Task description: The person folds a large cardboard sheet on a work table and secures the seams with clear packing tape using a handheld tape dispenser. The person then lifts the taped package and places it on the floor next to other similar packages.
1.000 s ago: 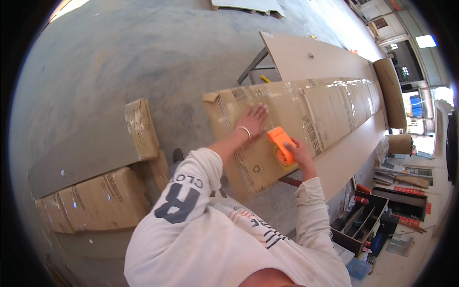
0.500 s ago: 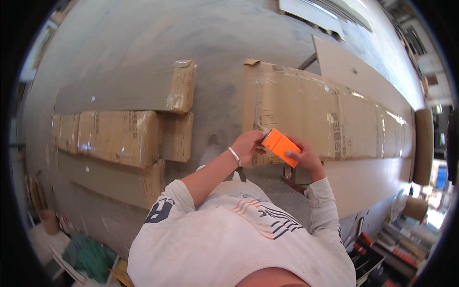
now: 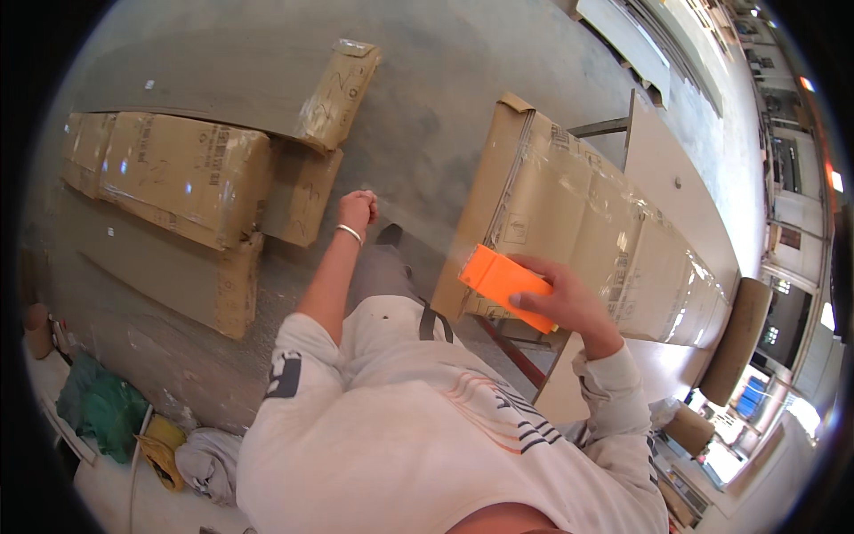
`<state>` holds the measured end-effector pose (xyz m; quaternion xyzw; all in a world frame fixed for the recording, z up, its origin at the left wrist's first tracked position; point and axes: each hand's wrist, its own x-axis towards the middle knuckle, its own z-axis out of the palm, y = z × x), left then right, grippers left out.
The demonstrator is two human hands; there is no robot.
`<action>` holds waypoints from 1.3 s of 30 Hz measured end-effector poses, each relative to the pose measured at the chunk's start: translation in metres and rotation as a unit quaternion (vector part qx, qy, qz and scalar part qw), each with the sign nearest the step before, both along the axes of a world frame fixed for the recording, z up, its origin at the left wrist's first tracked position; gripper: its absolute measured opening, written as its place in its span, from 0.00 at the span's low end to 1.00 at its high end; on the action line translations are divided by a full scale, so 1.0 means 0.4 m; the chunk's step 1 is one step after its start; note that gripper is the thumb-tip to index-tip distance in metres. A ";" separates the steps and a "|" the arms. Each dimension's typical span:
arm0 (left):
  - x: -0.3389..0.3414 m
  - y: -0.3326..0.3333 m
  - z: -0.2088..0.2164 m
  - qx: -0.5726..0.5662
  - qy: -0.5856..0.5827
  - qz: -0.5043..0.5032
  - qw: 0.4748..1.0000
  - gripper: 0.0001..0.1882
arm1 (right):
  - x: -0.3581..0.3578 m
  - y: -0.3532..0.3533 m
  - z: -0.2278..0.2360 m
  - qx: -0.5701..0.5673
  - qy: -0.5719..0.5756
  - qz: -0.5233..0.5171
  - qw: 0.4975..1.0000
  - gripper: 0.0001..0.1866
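My right hand grips a small bright orange rectangular box, thumb on its near face and fingers behind it. The box is tilted above the end of a long taped cardboard package. My left hand, with a pale bracelet at the wrist, is held out apart from the box, over the floor between the packages. Its fingers are curled closed. Whatever they may hold is hidden.
Several flat cardboard packages lie stacked at the left. A pale board lies beside the right package, with a brown roll at its end. Metal bars show below. A green bag lies at lower left.
My left hand has come away from the end of the orange box and moved left and forward, its fingers curled. The right hand keeps the box. The view has turned.
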<state>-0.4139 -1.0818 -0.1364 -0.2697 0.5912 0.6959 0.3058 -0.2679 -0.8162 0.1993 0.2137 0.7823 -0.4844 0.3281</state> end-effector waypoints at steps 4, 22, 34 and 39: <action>0.161 0.138 -0.256 0.058 -0.055 -0.114 0.990 0.05 | -0.037 -0.009 0.002 0.050 -0.039 0.054 0.997 0.28; 0.450 0.205 0.013 0.399 -0.082 0.064 0.911 0.29 | 0.329 0.418 -0.097 0.050 0.063 0.056 0.995 0.26; 0.490 0.381 0.331 -0.397 0.564 -0.544 0.479 0.38 | 0.436 0.521 -0.065 0.371 0.041 0.172 0.912 0.17; 0.556 0.504 0.287 -0.273 0.647 -0.550 0.452 0.36 | 0.285 0.348 -0.143 0.482 0.017 0.376 0.791 0.14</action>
